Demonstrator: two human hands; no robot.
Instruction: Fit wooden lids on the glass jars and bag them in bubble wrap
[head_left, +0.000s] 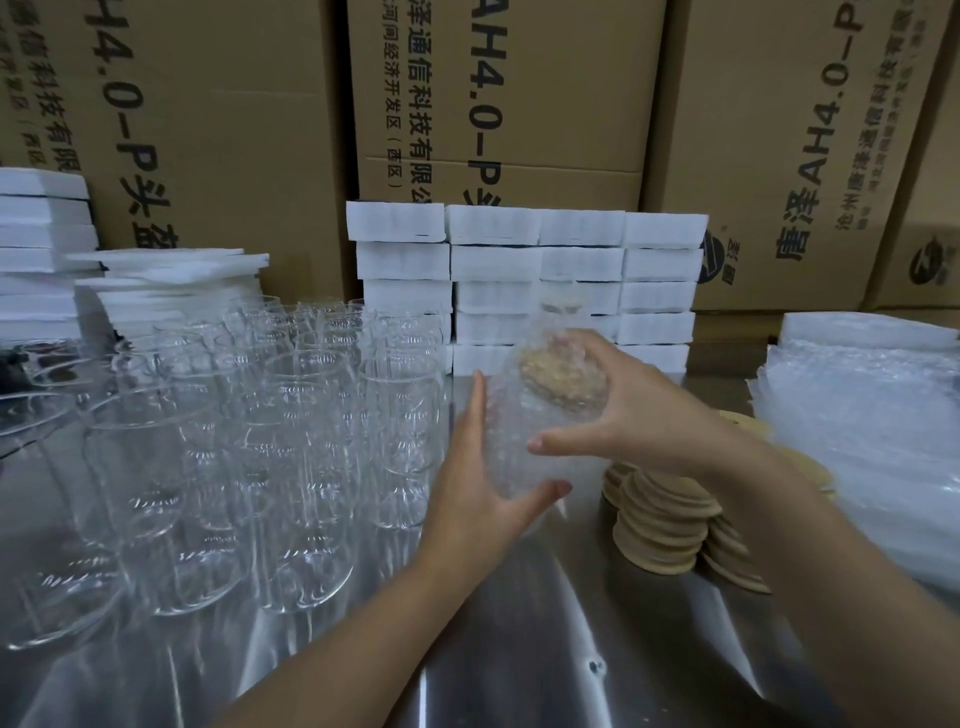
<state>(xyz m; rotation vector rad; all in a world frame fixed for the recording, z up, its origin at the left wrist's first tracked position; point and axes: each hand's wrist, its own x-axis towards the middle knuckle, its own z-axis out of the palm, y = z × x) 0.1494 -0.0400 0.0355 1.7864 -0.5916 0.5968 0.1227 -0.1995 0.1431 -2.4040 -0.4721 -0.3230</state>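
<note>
We hold a lidded jar (540, 410) inside a bubble wrap bag (519, 452), tilted above the steel surface (519, 649). Our left hand (478, 499) cups its lower side, palm inward, thumb underneath. Our right hand (618, 410) grips the top over the wooden lid (563, 379), fingers curled. Bare jars (291, 415) crowd the left; spare lids (665, 525) stack just right.

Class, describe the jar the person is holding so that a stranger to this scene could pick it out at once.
Start at the steel table, with bare jars crowded on its left and lids stacked on its right. Between them, both hands hold one jar up, the left hand below, the right hand on top. It alone wears a wooden lid and bubble wrap.
</note>
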